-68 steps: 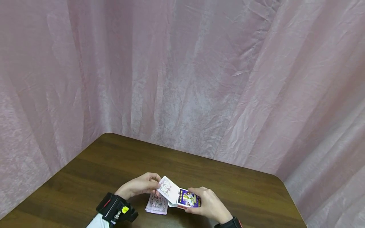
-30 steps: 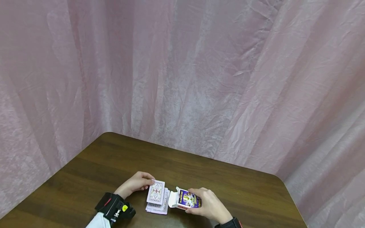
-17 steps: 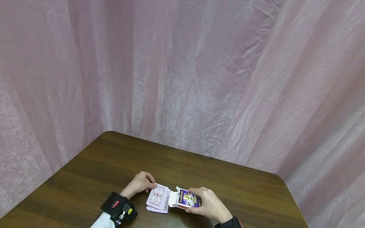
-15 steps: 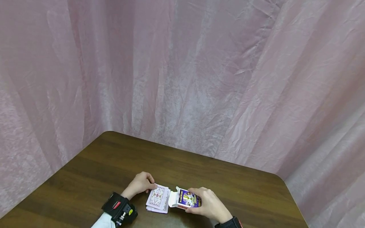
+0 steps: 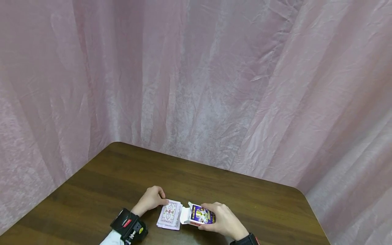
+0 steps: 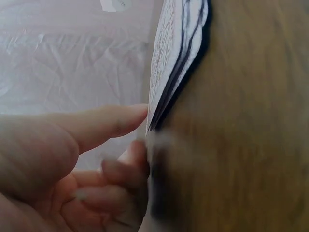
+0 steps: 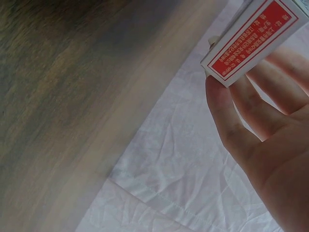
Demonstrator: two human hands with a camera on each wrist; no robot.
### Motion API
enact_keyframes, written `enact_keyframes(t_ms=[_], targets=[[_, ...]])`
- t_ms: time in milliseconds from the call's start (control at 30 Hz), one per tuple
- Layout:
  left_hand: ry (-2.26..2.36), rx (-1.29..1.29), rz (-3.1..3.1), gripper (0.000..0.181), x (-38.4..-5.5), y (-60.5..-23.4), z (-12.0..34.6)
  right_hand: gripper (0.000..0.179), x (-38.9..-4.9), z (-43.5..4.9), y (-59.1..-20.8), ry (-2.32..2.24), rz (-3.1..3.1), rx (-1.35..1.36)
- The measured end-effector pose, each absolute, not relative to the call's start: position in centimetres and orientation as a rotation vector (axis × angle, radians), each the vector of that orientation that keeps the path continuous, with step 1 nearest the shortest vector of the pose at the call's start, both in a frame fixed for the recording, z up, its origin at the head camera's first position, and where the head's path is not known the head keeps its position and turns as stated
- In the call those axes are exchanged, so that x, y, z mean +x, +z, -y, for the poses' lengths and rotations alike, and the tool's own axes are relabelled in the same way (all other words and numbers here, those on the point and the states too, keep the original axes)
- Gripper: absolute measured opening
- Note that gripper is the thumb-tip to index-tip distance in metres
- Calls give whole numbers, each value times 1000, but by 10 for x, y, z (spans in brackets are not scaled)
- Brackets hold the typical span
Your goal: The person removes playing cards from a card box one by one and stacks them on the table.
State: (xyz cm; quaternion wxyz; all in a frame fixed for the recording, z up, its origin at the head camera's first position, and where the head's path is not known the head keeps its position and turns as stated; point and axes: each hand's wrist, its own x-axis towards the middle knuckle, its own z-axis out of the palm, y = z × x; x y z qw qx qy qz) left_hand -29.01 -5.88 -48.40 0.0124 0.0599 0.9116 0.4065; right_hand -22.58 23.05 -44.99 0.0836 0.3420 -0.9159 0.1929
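Left of the card stack [image 5: 169,213], at the near side, a pale sleeve [image 5: 112,238] ends under a black wrist strap [image 5: 125,223]. The left hand [image 5: 150,200] sits beyond that strap, at the stack's far left corner. Its thumb [image 6: 128,118] touches the patterned top face there, while the other fingers bend in beside and below that corner. They are blurred in the left wrist view, so I cannot tell whether thumb and fingers pinch the cards or the thumb simply rests on them. The stack itself lies on the wooden table [image 5: 122,177], patterned backs up, its edges slightly uneven, nearly all of it to the right of the hand.

Just right of the stack is the card box [image 5: 202,215], its white flap [image 5: 185,215] folded out toward the cards. The box's purple printed face is up, and 1 side carries a red panel [image 7: 256,41] of small white print. Farther right, the right hand [image 5: 225,219] is clamped across the box, thumb along the near side and fingers on the far side, with the flap end projecting past the grip toward the stack. Beyond the stack and table hangs a pink curtain [image 5: 208,85].
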Motion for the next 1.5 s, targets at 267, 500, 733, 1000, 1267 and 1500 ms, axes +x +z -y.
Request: enact_keyframes(t_ms=[267,500,733,1000,1267,1500], targets=[[1534,573,-2577,15,-285,-469,38,56,-225,-232,-450,585,2741,989],[1615,564,-2257,14,-261,-458,14,56,-223,-229,-451,562,2694,997],[1601,511,-2291,17,-249,-461,7,55,-220,-228,-450,558,2673,1005],[1636,570,-2226,15,-249,-465,6,55,-218,-226,-445,549,2648,1012],[1612,579,-2138,20,-256,-459,12,55,-217,-227,-442,551,2666,1009],[1591,612,-2015,24,-263,-454,18,56,-221,-228,-441,544,2671,1000]])
